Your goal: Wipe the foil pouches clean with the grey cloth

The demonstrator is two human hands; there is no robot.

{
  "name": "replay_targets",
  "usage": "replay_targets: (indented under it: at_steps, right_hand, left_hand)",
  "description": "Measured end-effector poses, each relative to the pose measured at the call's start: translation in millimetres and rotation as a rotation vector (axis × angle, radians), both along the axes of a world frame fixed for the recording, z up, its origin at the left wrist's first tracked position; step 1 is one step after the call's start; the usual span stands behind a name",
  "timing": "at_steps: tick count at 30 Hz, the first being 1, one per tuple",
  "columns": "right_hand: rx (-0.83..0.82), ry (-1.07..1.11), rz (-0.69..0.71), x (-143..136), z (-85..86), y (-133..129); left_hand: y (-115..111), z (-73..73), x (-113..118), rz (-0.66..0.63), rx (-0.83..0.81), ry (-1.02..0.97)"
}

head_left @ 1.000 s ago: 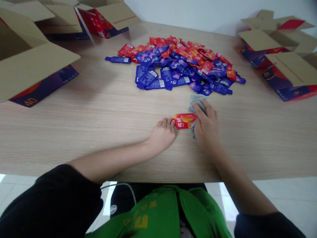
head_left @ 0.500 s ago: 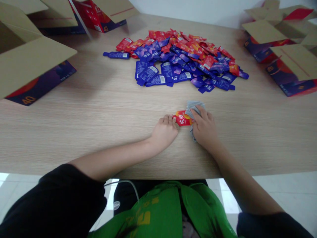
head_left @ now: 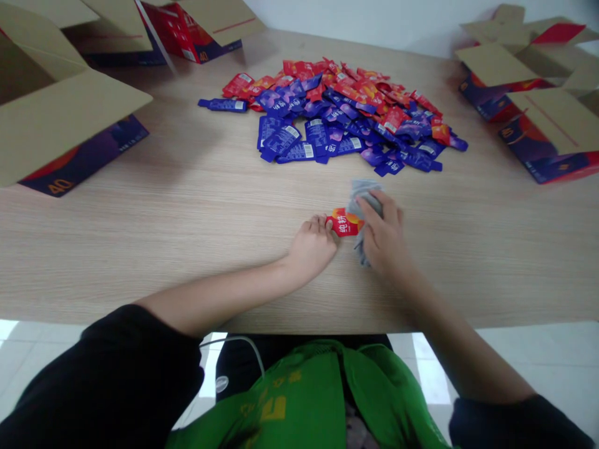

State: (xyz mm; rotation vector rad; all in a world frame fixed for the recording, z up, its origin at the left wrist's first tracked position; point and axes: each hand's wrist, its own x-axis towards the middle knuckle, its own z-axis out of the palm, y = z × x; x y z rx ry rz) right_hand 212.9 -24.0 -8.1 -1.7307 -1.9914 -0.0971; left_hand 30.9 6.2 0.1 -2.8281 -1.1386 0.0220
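Observation:
A red and orange sachet (head_left: 344, 222) with white lettering lies on the table in front of me. My left hand (head_left: 314, 243) pinches its narrow left end, pressing it down. In my right hand (head_left: 382, 234) is a bunched grey cloth (head_left: 364, 194), its folds showing above and below the fingers. The cloth covers the sachet's right end. Beyond both hands lies a heap of red sachets (head_left: 372, 93) and purple-blue sachets (head_left: 281, 140).
Open cardboard boxes (head_left: 107, 146) stand at the left, with another box (head_left: 206, 47) behind. More open boxes (head_left: 538, 149) are at the right. The wooden table (head_left: 187, 218) has its near edge at my body.
My right hand has shifted slightly up and left with the cloth over the sachet. My left hand keeps its hold on the sachet's end.

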Motion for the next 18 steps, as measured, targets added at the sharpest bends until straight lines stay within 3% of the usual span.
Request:
replay_targets:
  at_steps: [5, 12, 18]
  right_hand:
    - [-0.159, -0.134, 0.109, -18, -5.0, -3]
    - [-0.113, -0.108, -0.005, 24, -10.2, -24]
    - [-0.211, -0.089, -0.073, 63, -11.0, -31]
  left_hand:
    - [-2, 1.6, -1, 0.003, -0.011, 0.026]
    - [-4, 1.1, -1, 0.009, -0.005, 0.056]
    - [-3, 1.8, -1, 0.010, -0.019, 0.076]
